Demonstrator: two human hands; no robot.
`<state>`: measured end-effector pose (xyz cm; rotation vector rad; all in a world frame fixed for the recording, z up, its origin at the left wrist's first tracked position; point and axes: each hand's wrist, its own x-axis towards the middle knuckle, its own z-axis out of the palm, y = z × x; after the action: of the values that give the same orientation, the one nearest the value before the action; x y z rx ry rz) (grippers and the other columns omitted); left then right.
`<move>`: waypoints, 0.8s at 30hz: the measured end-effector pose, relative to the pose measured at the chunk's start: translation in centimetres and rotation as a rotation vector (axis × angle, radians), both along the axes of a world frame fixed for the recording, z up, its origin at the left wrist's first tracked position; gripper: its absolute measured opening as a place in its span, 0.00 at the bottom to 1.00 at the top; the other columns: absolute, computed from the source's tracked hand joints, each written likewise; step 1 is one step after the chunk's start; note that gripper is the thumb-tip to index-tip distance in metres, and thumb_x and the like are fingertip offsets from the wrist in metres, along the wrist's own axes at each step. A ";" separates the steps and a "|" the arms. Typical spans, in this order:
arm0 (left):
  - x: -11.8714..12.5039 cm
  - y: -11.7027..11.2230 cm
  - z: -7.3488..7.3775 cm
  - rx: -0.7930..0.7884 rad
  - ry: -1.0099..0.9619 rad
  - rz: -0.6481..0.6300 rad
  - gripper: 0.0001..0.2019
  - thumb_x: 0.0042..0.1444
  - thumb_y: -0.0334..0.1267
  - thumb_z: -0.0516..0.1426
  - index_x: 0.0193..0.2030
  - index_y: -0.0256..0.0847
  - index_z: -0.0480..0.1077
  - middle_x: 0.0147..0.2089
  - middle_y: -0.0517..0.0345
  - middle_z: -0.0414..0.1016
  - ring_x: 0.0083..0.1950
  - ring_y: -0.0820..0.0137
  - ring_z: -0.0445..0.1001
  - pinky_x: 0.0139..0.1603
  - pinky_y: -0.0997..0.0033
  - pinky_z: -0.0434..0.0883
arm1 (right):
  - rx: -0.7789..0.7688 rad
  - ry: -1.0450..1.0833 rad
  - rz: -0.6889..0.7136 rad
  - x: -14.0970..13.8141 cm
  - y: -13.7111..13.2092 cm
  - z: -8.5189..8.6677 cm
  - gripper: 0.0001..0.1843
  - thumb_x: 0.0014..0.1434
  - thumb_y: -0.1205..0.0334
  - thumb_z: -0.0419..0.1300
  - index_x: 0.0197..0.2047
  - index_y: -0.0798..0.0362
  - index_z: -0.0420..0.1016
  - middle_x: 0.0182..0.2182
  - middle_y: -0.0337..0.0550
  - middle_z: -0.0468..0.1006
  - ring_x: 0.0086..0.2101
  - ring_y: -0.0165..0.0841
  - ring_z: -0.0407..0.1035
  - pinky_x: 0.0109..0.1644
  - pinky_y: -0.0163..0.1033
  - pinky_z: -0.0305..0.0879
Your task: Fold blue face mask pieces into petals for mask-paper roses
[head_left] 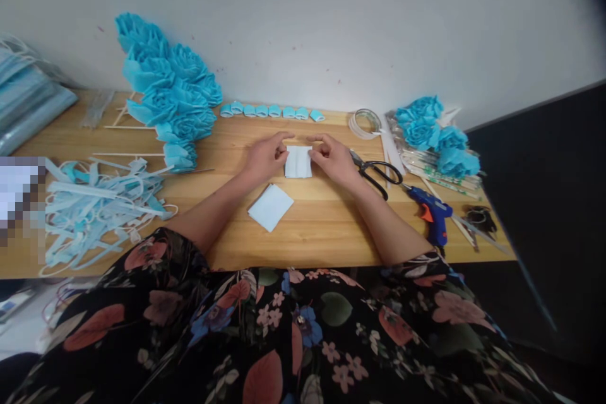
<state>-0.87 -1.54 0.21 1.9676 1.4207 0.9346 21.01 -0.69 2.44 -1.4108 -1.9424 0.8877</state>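
Note:
A small white fabric square [298,163] with crease lines lies near the middle of the wooden table, between my hands. At its left edge, my left hand [266,155] grips with the thumb and curled fingers while the index finger points inward. My right hand [334,159] pinches the opposite edge in much the same way, its index finger also stretched inward. Closer to my body, a stack of pale blue fabric squares [271,207] rests at an angle. Beyond my hands runs a row of small folded blue-and-white pieces [274,111].
Blue fabric flowers [173,85] on sticks and a heap of cut mask strips [101,208] occupy the left. To the right are black-handled scissors [376,172], a tape roll [365,124], a blue glue gun [432,211] and more blue flowers [438,136]. A wall [303,25] stands behind.

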 end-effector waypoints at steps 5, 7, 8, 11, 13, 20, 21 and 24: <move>0.0 -0.2 0.2 0.035 0.063 -0.009 0.23 0.57 0.28 0.56 0.60 0.42 0.75 0.34 0.61 0.79 0.33 0.72 0.72 0.40 0.72 0.68 | 0.095 -0.167 -0.013 -0.1 0.0 -0.1 0.22 0.61 0.61 0.57 0.57 0.53 0.76 0.31 0.41 0.82 0.31 0.36 0.72 0.41 0.40 0.64; 0.1 -0.2 0.3 0.033 0.085 -0.005 0.23 0.58 0.28 0.56 0.60 0.42 0.75 0.35 0.60 0.80 0.34 0.71 0.73 0.42 0.71 0.69 | 0.119 -0.226 -0.018 -0.1 0.0 -0.2 0.21 0.62 0.62 0.57 0.58 0.52 0.76 0.34 0.43 0.84 0.33 0.38 0.74 0.43 0.41 0.65; 0.1 -0.2 0.3 0.032 0.100 -0.005 0.22 0.58 0.28 0.56 0.60 0.42 0.75 0.35 0.59 0.81 0.35 0.70 0.74 0.43 0.70 0.69 | 0.130 -0.246 -0.018 -0.2 0.0 -0.2 0.21 0.62 0.62 0.57 0.58 0.52 0.77 0.35 0.44 0.85 0.34 0.39 0.75 0.44 0.41 0.66; 0.1 -0.3 0.6 0.044 0.160 -0.006 0.20 0.59 0.29 0.57 0.57 0.42 0.77 0.38 0.55 0.83 0.39 0.67 0.77 0.48 0.66 0.70 | 0.152 -0.274 -0.009 -0.3 -0.2 -0.2 0.20 0.64 0.63 0.58 0.58 0.52 0.78 0.38 0.46 0.86 0.37 0.40 0.77 0.46 0.42 0.66; 0.0 -0.4 0.7 0.076 0.202 -0.024 0.17 0.61 0.30 0.56 0.54 0.42 0.80 0.42 0.53 0.84 0.43 0.64 0.78 0.52 0.63 0.70 | 0.152 -0.278 0.004 -0.4 -0.3 -0.1 0.19 0.64 0.63 0.58 0.57 0.52 0.78 0.39 0.46 0.86 0.38 0.39 0.78 0.46 0.41 0.67; 0.1 -0.5 0.9 0.186 0.369 -0.112 0.11 0.64 0.36 0.57 0.43 0.43 0.83 0.39 0.50 0.82 0.44 0.61 0.77 0.49 0.60 0.69 | 0.148 -0.290 0.040 -0.2 0.0 -0.3 0.18 0.66 0.64 0.57 0.56 0.51 0.79 0.43 0.47 0.86 0.41 0.39 0.78 0.47 0.41 0.66; 0.1 -0.5 0.9 0.190 0.398 -0.112 0.11 0.64 0.37 0.57 0.43 0.43 0.83 0.39 0.50 0.82 0.44 0.60 0.77 0.49 0.60 0.69 | 0.159 -0.302 0.047 -0.2 -0.1 -0.3 0.18 0.66 0.64 0.56 0.56 0.51 0.79 0.44 0.47 0.86 0.42 0.40 0.77 0.47 0.41 0.66; 0.3 -0.6 1.1 0.192 0.451 -0.115 0.11 0.64 0.36 0.58 0.45 0.43 0.83 0.40 0.49 0.81 0.46 0.59 0.76 0.50 0.59 0.68 | 0.254 -0.387 0.045 -0.5 -0.8 0.4 0.16 0.67 0.62 0.56 0.54 0.53 0.79 0.45 0.51 0.85 0.45 0.42 0.76 0.48 0.42 0.64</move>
<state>-0.61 -2.15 1.32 2.4915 1.4713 0.6163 20.47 -1.45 2.87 -1.4687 -2.2827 0.3824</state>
